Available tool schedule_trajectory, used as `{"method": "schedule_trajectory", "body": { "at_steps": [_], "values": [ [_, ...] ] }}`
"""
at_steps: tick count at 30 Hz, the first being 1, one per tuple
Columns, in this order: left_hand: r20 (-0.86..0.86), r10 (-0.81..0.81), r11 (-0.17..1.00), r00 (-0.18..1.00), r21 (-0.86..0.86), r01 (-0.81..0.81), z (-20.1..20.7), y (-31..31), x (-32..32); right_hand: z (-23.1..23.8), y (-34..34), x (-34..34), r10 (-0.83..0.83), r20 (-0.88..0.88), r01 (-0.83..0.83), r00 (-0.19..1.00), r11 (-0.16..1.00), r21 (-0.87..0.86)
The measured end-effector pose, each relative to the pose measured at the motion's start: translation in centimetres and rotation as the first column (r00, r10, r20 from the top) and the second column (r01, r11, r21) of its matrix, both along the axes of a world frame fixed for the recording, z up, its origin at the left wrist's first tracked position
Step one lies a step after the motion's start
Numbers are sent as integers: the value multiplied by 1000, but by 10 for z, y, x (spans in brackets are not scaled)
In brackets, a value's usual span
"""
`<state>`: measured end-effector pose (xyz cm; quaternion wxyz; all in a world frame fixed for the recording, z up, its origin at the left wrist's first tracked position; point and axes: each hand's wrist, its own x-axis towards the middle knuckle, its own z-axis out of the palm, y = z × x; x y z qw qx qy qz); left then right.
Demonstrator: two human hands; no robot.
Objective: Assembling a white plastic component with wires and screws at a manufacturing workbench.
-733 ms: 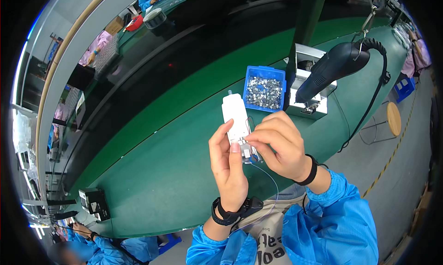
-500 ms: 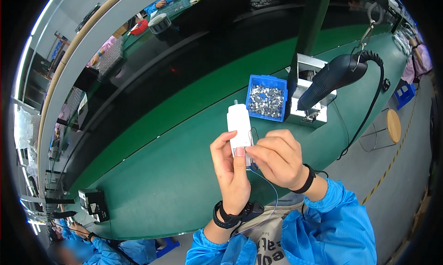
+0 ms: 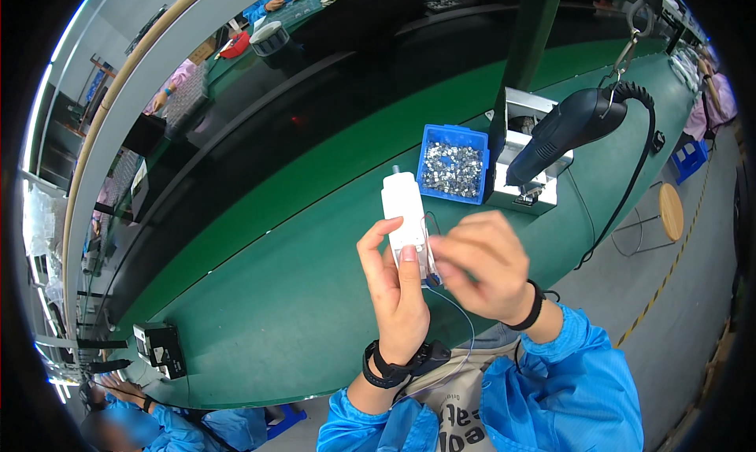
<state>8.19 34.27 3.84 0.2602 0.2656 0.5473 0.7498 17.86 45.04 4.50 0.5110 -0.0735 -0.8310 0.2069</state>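
Note:
My left hand (image 3: 394, 287) is closed around a white plastic housing (image 3: 404, 204), its thumb pressed on the lower part. A short metal shaft sticks up from the housing's far end. Thin wires (image 3: 429, 251) run along its right side, and a dark blue part (image 3: 431, 280) sits at the lower right corner. Close by on the right is my right hand (image 3: 484, 263), fingers curled beside the wires. Motion smears those fingertips, so whether they hold a wire is unclear.
Beyond the housing stands a blue bin (image 3: 453, 164) of small metal parts. A black electric screwdriver (image 3: 563, 137) hangs from a hook over a metal fixture (image 3: 528, 196). A black box (image 3: 160, 350) sits at the left of the green bench (image 3: 260, 318). Co-workers sit farther off.
My right hand has shifted slightly right, away from the housing, with its fingers now blurred. The housing in my left hand has moved a little to the left.

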Motion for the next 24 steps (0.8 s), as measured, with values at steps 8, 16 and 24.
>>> {"method": "schedule_trajectory", "body": {
  "at_steps": [8,16,24],
  "values": [
    [60,-165,985,984,62,161,-5,2,-9,8,74,16,-248,-564,82,788,949,-304],
    [115,-177,984,978,52,172,-1,5,-6,34,111,19,270,-482,-507,834,718,-476],
    [80,-117,993,990,-3,117,0,6,-12,28,116,44,201,-424,-441,883,665,-602]
  ]
}}
